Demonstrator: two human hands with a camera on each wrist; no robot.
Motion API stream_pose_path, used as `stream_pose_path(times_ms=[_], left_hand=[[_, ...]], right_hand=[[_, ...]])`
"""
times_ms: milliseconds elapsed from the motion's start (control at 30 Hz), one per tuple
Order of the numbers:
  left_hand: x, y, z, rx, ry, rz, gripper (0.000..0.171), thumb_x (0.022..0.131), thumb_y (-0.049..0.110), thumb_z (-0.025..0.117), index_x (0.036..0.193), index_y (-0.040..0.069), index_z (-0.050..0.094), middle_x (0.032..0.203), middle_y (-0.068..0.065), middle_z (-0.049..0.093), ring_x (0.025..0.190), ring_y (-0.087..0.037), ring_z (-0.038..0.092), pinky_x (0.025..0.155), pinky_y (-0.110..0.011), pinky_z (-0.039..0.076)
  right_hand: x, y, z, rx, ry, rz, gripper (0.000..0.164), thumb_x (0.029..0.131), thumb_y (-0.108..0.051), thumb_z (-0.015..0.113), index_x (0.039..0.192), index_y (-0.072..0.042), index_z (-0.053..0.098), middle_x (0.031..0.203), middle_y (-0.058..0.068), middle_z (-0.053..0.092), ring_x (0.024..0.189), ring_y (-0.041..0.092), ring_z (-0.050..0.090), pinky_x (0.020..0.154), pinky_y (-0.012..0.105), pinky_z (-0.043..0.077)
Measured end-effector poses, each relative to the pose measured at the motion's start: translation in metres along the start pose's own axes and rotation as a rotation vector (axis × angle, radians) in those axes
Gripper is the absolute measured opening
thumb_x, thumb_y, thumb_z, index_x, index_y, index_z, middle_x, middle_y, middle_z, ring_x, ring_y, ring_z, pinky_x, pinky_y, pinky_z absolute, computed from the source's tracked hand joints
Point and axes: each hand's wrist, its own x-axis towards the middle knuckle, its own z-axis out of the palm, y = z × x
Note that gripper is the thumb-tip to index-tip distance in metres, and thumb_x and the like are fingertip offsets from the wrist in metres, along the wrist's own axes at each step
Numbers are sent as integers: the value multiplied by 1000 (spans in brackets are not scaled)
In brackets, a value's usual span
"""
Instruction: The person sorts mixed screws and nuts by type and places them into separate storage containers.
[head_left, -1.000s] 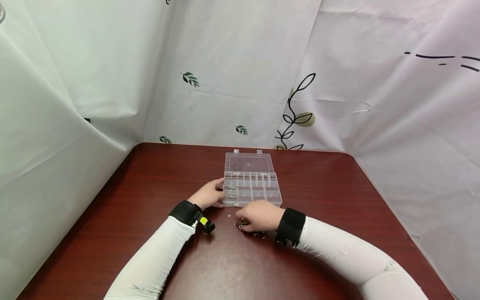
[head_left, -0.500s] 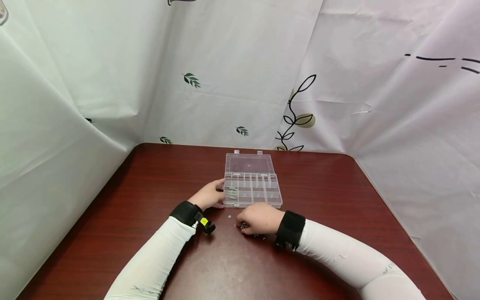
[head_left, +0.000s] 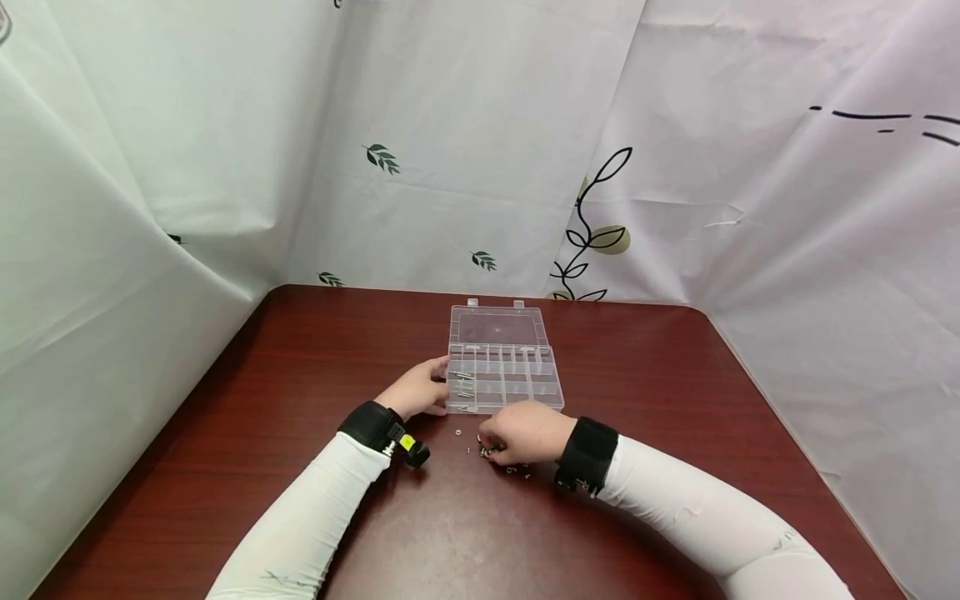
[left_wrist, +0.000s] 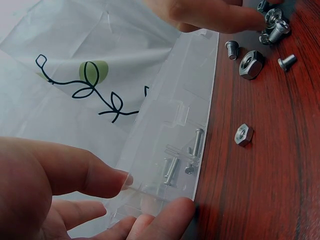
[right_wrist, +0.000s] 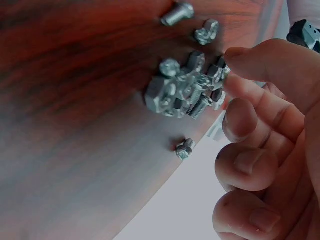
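My left hand (head_left: 414, 392) grips the near left corner of a clear plastic compartment box (left_wrist: 192, 85), fingers and thumb at its edges. The box's lid (head_left: 498, 327) lies back, away from me. Several long screws (left_wrist: 172, 169) lie in its left compartments. In front of the box, my right hand (head_left: 528, 433) reaches down to a pile of steel nuts and short screws (right_wrist: 175, 95). Its thumb and index fingertips are right at the pile's edge, the other fingers curled. I cannot tell whether they pinch a piece. A hex nut (left_wrist: 243, 135) lies apart, near the box.
A short screw (right_wrist: 184, 149) and another screw (right_wrist: 177, 13) lie loose beside the pile on the dark red wooden table (head_left: 360, 325). A large nut (left_wrist: 251, 65) sits between the pile and the box. White printed cloth (head_left: 480, 167) hangs around the table.
My right hand has shifted slightly to the right over the pile, and more of the pieces show beside its fingertips. My left hand and the box stay in place.
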Motion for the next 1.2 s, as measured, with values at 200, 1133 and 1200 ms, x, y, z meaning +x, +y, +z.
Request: stream_pose_path(times_ms=[200,1133,1200], left_hand=[[-1,0,0,-12,-1,-5,82,81,-10,51,157,6,26,149,-27,37,85,-25,60,73,-41,59],[-1,0,0,2,-10,20,80,82,-10,50,157,1,23,143,-27,44,92,-27,65,73,-42,59],[0,0,0,8,-12,23,80,82,-9,50,156,1,23,143,-27,43,91,-27,65,73,-42,59]], right_hand=[[1,0,3,0,-25,4,8,84,-26,72,82,-24,65,65,-18,48,59,1,46,53,20,39],[6,16,-14,61,39,47,10,88,-25,72,83,-22,64,66,-16,52,61,2,51,54,24,44],[8,20,-17,65,49,65,8,88,-25,72,84,-23,65,66,-15,52,60,3,50,54,24,43]])
